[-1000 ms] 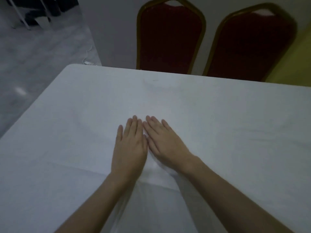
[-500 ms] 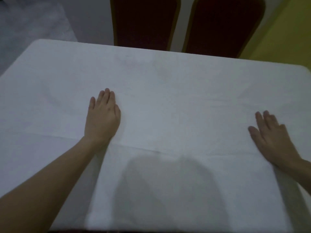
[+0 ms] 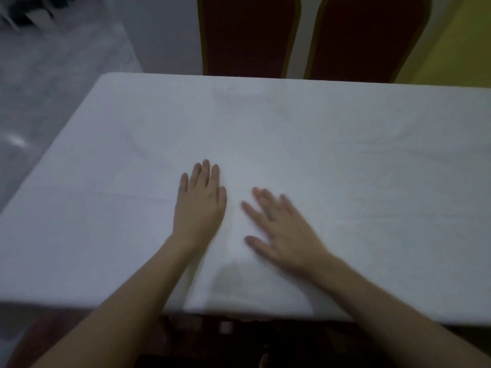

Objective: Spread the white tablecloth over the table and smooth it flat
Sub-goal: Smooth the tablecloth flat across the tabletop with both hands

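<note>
the white tablecloth [image 3: 305, 144] covers the whole bench, and near its front edge the left hand [image 3: 199, 205] lies flat with fingers together while the blurred right hand [image 3: 285, 231], fingers splayed, sits just beside it, both empty, with two red chairs [image 3: 248, 35] behind the bench's far edge.

We see the white tablecloth [image 3: 318, 155] covering the table, faint creases toward its right edge. Our left hand [image 3: 199, 205] lies flat, fingers together, near the front edge; our right hand [image 3: 284, 229], blurred and fingers spread, sits just beside it. Two red chairs [image 3: 305, 35] stand beyond the far edge
</note>
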A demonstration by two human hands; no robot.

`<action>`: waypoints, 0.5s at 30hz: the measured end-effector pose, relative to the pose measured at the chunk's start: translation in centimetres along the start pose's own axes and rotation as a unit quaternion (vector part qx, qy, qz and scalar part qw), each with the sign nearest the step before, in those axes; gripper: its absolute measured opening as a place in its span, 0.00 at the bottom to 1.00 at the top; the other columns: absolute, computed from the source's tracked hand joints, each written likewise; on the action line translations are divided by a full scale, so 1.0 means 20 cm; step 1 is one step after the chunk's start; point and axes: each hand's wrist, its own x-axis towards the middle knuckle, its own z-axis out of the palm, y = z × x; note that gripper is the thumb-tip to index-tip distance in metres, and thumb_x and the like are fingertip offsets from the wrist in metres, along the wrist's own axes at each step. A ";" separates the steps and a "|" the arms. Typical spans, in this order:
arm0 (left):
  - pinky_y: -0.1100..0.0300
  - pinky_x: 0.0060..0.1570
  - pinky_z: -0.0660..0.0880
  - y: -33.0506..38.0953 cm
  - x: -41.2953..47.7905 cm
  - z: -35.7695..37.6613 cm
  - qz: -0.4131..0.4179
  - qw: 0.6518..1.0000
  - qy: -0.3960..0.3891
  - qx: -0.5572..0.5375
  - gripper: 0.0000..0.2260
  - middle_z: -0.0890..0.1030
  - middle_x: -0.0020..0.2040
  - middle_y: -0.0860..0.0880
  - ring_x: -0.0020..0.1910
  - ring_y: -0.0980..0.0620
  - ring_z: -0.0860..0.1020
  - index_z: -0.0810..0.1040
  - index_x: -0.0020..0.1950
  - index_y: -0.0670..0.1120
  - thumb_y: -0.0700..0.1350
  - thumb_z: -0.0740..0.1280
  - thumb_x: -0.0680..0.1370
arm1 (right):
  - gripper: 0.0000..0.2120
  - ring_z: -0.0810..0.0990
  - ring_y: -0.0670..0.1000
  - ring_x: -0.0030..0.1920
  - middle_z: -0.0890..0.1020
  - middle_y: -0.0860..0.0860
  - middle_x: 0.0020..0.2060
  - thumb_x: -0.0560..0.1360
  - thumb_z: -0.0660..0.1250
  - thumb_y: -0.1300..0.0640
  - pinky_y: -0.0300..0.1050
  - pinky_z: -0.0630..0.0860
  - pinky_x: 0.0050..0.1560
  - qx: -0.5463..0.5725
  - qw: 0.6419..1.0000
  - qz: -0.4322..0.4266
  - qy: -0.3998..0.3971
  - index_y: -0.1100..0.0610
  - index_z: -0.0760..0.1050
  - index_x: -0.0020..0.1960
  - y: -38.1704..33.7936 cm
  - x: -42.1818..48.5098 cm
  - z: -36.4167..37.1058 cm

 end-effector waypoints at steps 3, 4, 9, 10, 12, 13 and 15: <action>0.48 0.76 0.50 -0.11 -0.29 -0.07 0.022 1.000 -0.011 -0.002 0.26 0.57 0.78 0.46 0.77 0.48 0.54 0.58 0.77 0.46 0.53 0.45 0.80 | 0.33 0.48 0.48 0.77 0.50 0.49 0.77 0.76 0.39 0.32 0.48 0.45 0.75 -0.023 0.996 0.085 -0.003 0.45 0.49 0.77 0.30 -0.20 -0.08; 0.48 0.76 0.50 -0.15 -0.36 -0.08 0.021 1.000 -0.015 0.002 0.26 0.57 0.78 0.47 0.77 0.49 0.53 0.58 0.77 0.46 0.53 0.46 0.80 | 0.34 0.47 0.47 0.77 0.50 0.48 0.77 0.75 0.38 0.31 0.49 0.46 0.75 -0.029 0.991 0.128 -0.008 0.44 0.48 0.77 0.41 -0.29 -0.10; 0.46 0.75 0.53 -0.18 -0.44 -0.09 0.021 1.000 -0.008 0.022 0.26 0.59 0.77 0.45 0.77 0.48 0.55 0.60 0.76 0.45 0.52 0.48 0.79 | 0.37 0.50 0.52 0.77 0.52 0.52 0.78 0.73 0.36 0.28 0.61 0.55 0.72 -0.047 0.939 0.338 -0.041 0.44 0.47 0.77 0.76 -0.70 -0.19; 0.46 0.75 0.52 -0.17 -0.43 -0.08 0.020 1.000 -0.007 0.020 0.26 0.59 0.77 0.45 0.77 0.48 0.55 0.60 0.76 0.45 0.52 0.48 0.79 | 0.38 0.53 0.55 0.76 0.54 0.54 0.77 0.73 0.35 0.29 0.64 0.57 0.71 -0.052 0.928 0.367 -0.037 0.47 0.49 0.76 0.76 -0.73 -0.18; 0.47 0.75 0.51 -0.17 -0.43 -0.08 0.020 1.000 -0.004 0.017 0.26 0.59 0.77 0.45 0.77 0.48 0.55 0.59 0.76 0.45 0.52 0.48 0.79 | 0.41 0.60 0.64 0.72 0.61 0.64 0.73 0.75 0.34 0.32 0.67 0.62 0.66 -0.065 0.926 0.372 -0.019 0.60 0.56 0.74 0.66 -0.69 -0.15; 0.47 0.76 0.51 -0.17 -0.43 -0.08 0.020 1.000 -0.004 0.015 0.26 0.58 0.77 0.44 0.77 0.48 0.55 0.59 0.76 0.44 0.51 0.47 0.79 | 0.43 0.62 0.67 0.70 0.63 0.68 0.71 0.76 0.34 0.33 0.67 0.62 0.66 -0.071 0.936 0.344 -0.006 0.66 0.59 0.72 0.57 -0.64 -0.13; 0.47 0.76 0.51 -0.18 -0.43 -0.08 0.024 1.000 -0.002 0.014 0.26 0.58 0.77 0.43 0.77 0.47 0.55 0.59 0.76 0.42 0.50 0.46 0.79 | 0.42 0.62 0.68 0.70 0.63 0.69 0.71 0.78 0.37 0.35 0.62 0.55 0.70 -0.067 0.971 0.229 0.025 0.69 0.61 0.70 0.28 -0.50 -0.08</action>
